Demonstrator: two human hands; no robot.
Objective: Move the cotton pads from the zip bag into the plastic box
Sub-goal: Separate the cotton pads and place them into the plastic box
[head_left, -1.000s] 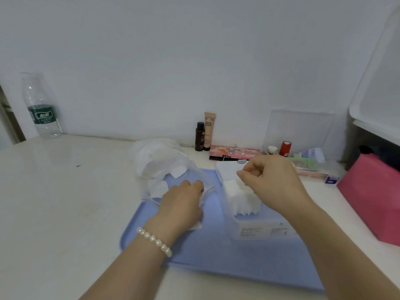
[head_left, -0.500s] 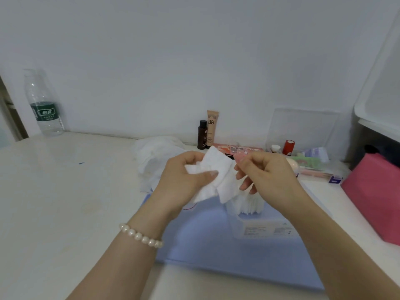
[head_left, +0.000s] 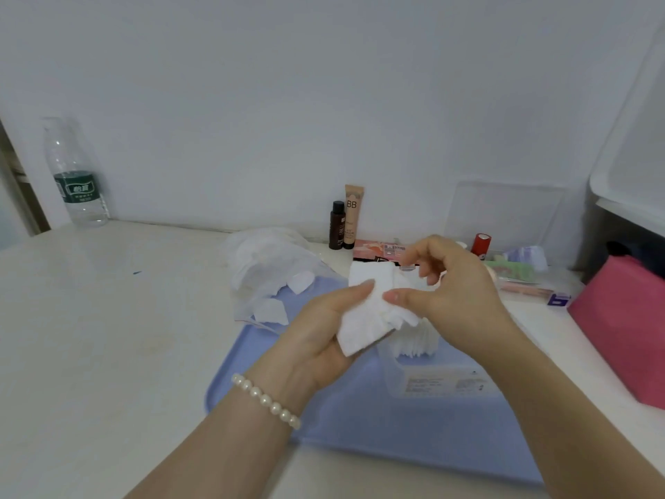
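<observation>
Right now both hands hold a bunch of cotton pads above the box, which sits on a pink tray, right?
Not quite: the tray is blue, as the head view shows. The rest holds: the left hand and right hand both hold the cotton pads above the box, which sits on that tray.

Soft matt cotton pads, clear glossy plastic box, smooth blue plastic tray.

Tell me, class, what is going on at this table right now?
A person holds a small stack of cotton pads above the blue tray, gripped by the left hand and pinched by the right hand. Below them the plastic box already holds pads. The zip bag with more pads lies behind the left hand.
</observation>
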